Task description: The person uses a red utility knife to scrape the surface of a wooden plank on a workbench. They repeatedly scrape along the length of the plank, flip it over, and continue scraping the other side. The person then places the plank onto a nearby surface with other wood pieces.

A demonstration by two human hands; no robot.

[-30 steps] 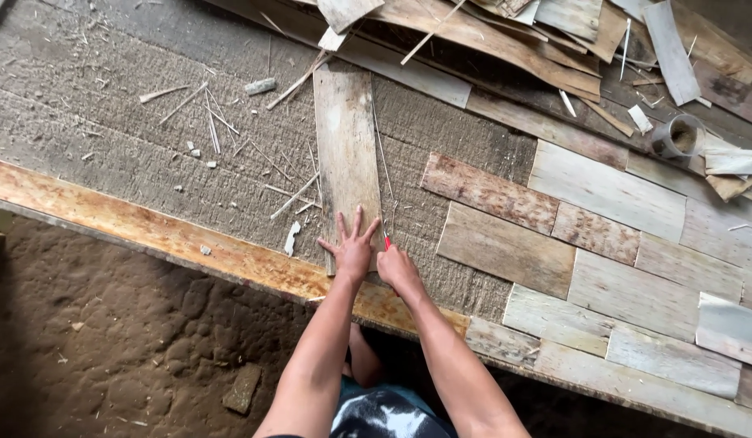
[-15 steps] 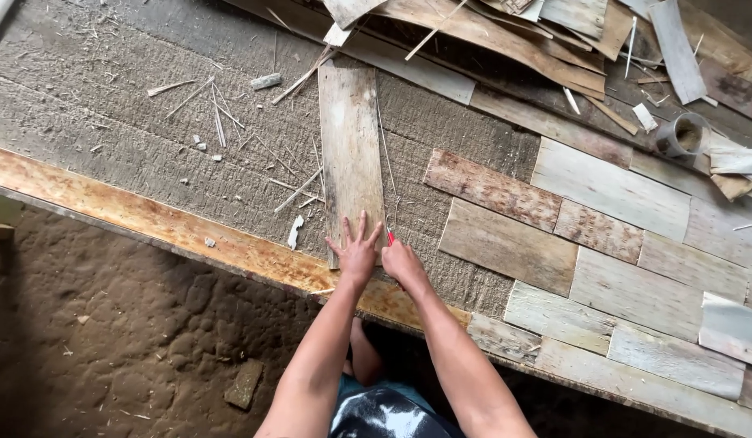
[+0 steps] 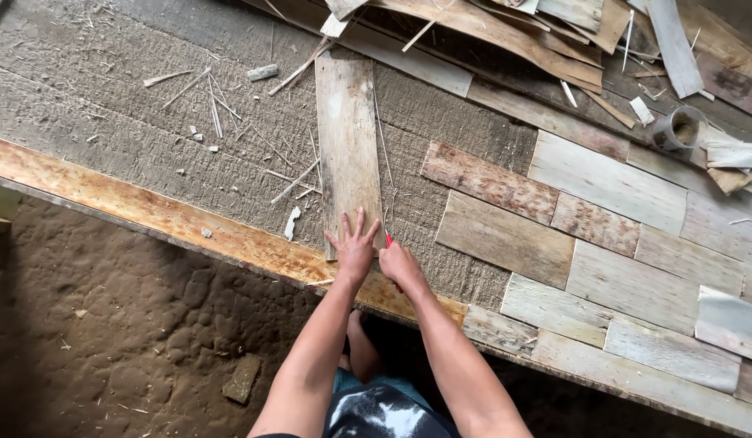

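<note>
Bare desk (image 3: 108, 105) left of the plank (image 3: 348, 146) has only splinters; laid boards (image 3: 603, 219) fill the right, scrap pile (image 3: 506, 24) behind.

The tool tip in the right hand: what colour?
Red; the tool pokes out of the right hand, head view.

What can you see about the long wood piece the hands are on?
The wood strip is a thin, flat, pale grey-brown plank with worn, streaky grain. It lies flat on the rough workbench, running away from the person. The left hand presses spread fingers on its near end. The right hand, holding something red, sits at its right edge.
</note>
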